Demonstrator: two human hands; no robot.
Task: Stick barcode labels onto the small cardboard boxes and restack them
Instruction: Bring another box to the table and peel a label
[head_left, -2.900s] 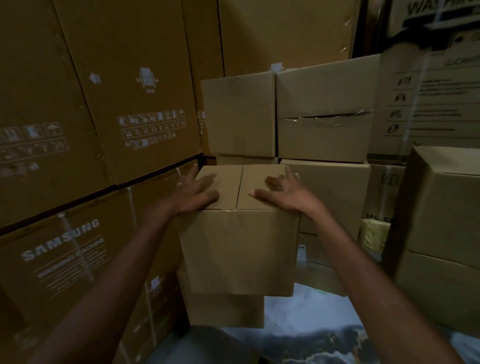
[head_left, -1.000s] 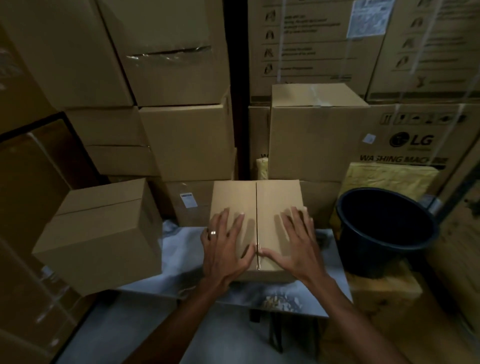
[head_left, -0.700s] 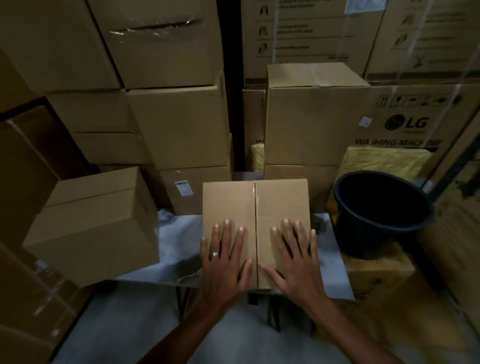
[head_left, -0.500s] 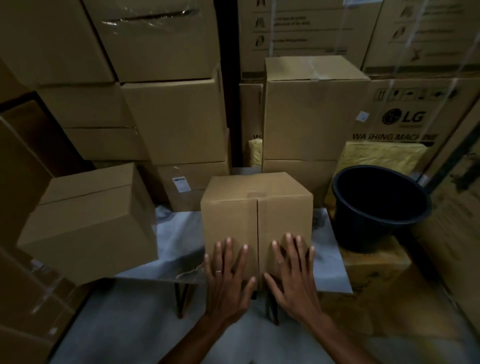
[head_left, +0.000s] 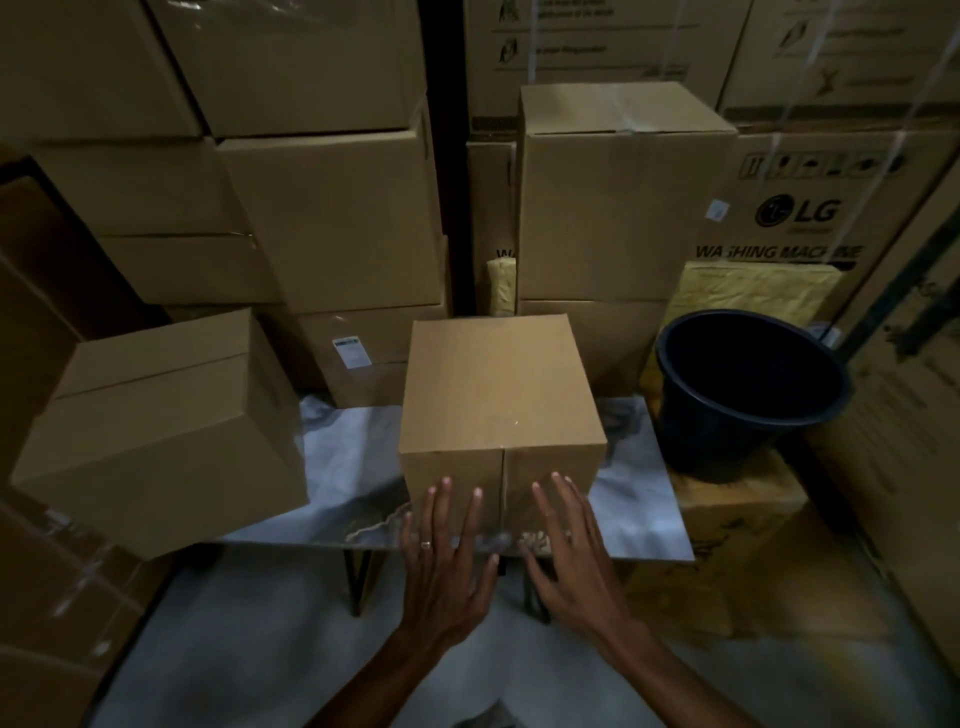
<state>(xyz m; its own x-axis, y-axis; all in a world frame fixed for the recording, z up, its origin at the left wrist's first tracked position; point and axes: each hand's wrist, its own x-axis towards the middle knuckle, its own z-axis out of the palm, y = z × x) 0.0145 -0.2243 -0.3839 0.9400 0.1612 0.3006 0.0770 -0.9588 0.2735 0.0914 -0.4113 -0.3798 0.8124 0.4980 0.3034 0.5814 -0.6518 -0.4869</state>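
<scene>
A small plain cardboard box (head_left: 498, 395) stands on a low marble-patterned table (head_left: 639, 509), its taped flap seam on the side facing me. My left hand (head_left: 447, 561), a ring on one finger, lies flat with spread fingers against the lower left of that side. My right hand (head_left: 569, 551) is spread against the lower right of the same side. Neither hand holds anything. Another small box (head_left: 161, 431) sits at the table's left end. A box with a white barcode label (head_left: 352, 352) stands behind the table.
Stacks of large cartons (head_left: 322, 208) wall in the back and left. An LG washing machine carton (head_left: 810, 208) fills the right rear. A black bucket (head_left: 748, 384) rests on a yellowish box (head_left: 727, 530) right of the table. Grey floor (head_left: 249, 649) lies below.
The box was carried from the left stack and set on the table. In the last second it tipped so its seam side faces me, and both hands slid down toward its lower edge.
</scene>
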